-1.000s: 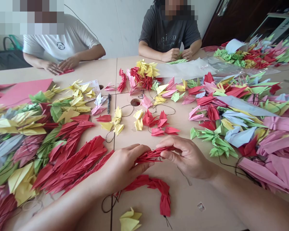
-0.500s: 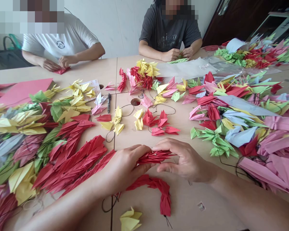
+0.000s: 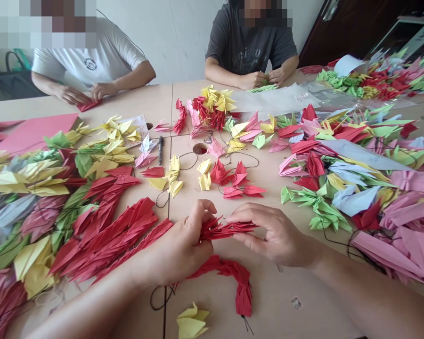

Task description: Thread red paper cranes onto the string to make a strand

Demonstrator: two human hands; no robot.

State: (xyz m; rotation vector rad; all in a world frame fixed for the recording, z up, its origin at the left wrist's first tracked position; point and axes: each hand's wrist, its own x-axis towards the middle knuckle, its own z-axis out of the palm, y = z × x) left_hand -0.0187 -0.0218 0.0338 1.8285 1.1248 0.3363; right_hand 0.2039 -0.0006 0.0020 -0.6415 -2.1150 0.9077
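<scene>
My left hand (image 3: 185,245) is closed around the left end of a stack of red folded paper cranes (image 3: 223,230). My right hand (image 3: 279,235) pinches the right end of that stack, its thumb underneath and fingers on top. Behind my left wrist, a strung row of red paper cranes (image 3: 243,285) curves over the table, with dark thread ends at its tip. Nearer the front edge lies a yellow paper crane (image 3: 192,321). Thicker red crane strings (image 3: 116,235) rest left of my left hand and are partly covered by that arm.
Piles of multicoloured cranes lie left (image 3: 42,179) and right (image 3: 356,165) on the table (image 3: 268,306). Small yellow and red cranes with black thread, a pen (image 3: 160,149) and a table hole (image 3: 199,149) are ahead. Across sit two people, one folding red paper (image 3: 89,106).
My left hand has turned, its fingers curling and lifting off the top of the red stack. My right thumb has come up against the stack's right end.
</scene>
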